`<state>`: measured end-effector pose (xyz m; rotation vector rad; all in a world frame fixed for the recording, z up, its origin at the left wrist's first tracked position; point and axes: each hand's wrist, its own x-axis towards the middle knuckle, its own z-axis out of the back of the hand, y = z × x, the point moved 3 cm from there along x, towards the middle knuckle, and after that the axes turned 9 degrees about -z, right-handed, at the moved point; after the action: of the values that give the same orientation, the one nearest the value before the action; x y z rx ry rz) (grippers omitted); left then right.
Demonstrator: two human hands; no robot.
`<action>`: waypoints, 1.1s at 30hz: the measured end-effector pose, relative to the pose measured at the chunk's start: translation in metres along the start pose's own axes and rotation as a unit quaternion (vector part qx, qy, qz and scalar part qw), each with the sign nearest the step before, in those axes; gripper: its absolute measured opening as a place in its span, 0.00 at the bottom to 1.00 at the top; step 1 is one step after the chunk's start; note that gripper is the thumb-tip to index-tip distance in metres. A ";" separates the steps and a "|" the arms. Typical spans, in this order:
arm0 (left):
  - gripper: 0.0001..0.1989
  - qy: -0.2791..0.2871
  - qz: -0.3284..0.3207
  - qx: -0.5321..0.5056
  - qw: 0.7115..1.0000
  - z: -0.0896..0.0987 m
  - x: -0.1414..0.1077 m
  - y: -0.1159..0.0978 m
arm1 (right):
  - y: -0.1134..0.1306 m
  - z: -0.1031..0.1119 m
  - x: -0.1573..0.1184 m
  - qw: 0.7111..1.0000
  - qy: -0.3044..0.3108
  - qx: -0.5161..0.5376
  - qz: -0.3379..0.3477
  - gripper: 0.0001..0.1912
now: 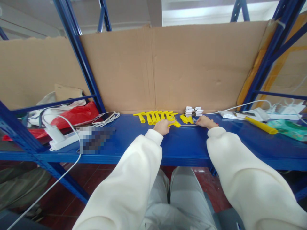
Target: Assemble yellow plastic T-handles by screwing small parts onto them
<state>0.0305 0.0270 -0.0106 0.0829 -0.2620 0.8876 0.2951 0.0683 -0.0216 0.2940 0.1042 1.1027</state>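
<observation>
Left hand (163, 127): centre of frame, fingers narrow, holding a yellow T-shaped plastic piece (177, 124).
Right hand (204, 122): right of centre, fingertips at a thin white rod (188, 125); grip cannot tell.

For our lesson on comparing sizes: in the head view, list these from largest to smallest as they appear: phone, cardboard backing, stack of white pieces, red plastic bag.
1. Cardboard backing
2. Red plastic bag
Phone and stack of white pieces: both smaller, but too alike to rank.
</observation>
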 end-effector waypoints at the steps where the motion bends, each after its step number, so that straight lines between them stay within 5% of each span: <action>1: 0.27 0.000 -0.002 -0.001 1.000 0.000 0.000 0.000 | 0.000 0.000 0.000 1.000 0.001 0.002 0.000 0.09; 26: 0.27 -0.001 -0.008 -0.008 1.000 -0.003 0.002 0.002 | 0.001 -0.003 0.000 0.999 -0.023 0.001 0.033 0.06; 30: 0.26 -0.006 -0.006 -0.006 1.000 -0.004 0.002 0.002 | 0.007 0.002 -0.003 0.993 -0.073 0.069 0.061 0.06; 33: 0.26 -0.014 -0.001 -0.007 1.000 -0.004 0.004 0.002 | 0.022 0.001 -0.006 0.969 -0.067 0.191 0.143 0.05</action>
<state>0.0323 0.0316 -0.0141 0.0822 -0.2952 0.8822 0.2743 0.0722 -0.0144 0.7463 0.1574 1.3444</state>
